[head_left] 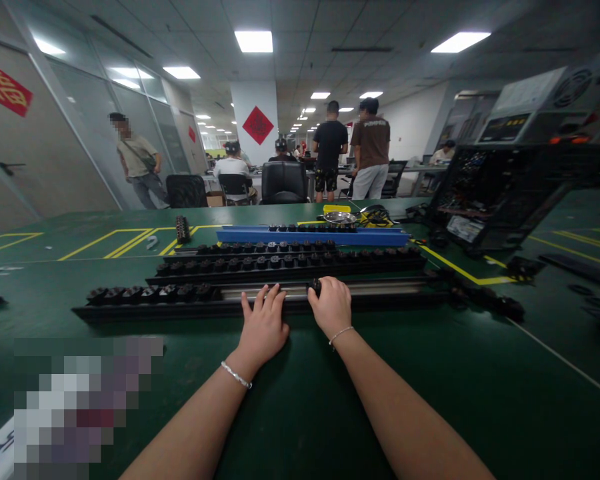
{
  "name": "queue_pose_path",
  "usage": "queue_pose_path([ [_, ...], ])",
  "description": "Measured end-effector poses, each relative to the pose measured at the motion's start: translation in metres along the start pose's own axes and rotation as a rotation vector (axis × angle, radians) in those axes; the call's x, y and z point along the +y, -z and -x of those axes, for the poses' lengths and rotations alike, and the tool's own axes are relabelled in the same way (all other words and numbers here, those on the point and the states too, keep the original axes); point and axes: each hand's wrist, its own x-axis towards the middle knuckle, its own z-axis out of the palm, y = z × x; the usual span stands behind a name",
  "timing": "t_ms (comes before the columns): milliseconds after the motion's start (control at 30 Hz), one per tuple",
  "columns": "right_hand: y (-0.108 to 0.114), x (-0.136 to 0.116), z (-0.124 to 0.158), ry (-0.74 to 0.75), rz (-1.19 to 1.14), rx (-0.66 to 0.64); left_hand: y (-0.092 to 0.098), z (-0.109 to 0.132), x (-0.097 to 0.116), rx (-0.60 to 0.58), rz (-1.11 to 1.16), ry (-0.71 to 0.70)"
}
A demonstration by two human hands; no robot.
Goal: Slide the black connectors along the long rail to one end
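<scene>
A long black channel rail (145, 312) lies crosswise on the table in front of me, with a shiny metal strip (380, 287) along its inside. Several black knobbed parts (167, 292) sit in a row at its left end. My left hand (266, 323) rests on the rail's near edge, fingers spread over the strip, holding nothing. Close to its right, my right hand (334, 303) pinches a small black part (317, 287) at the strip; my fingers hide most of it.
Behind lie another black rail (280, 275) full of similar parts and a blue rail (240, 235). One cylindrical black piece (183, 229) stands at the back left. An opened computer case (485, 193) is on the right. A pixelated object (80, 407) lies front left. People (330, 147) are beyond the table.
</scene>
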Motion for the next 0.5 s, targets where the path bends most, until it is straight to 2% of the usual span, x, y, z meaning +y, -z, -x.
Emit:
queue_pose_path([
  [500, 0.0014, 0.0066, -0.0008, -0.019, 0.064, 0.016, -0.0015, 0.0, -0.0008, 0.005, -0.027, -0.002],
])
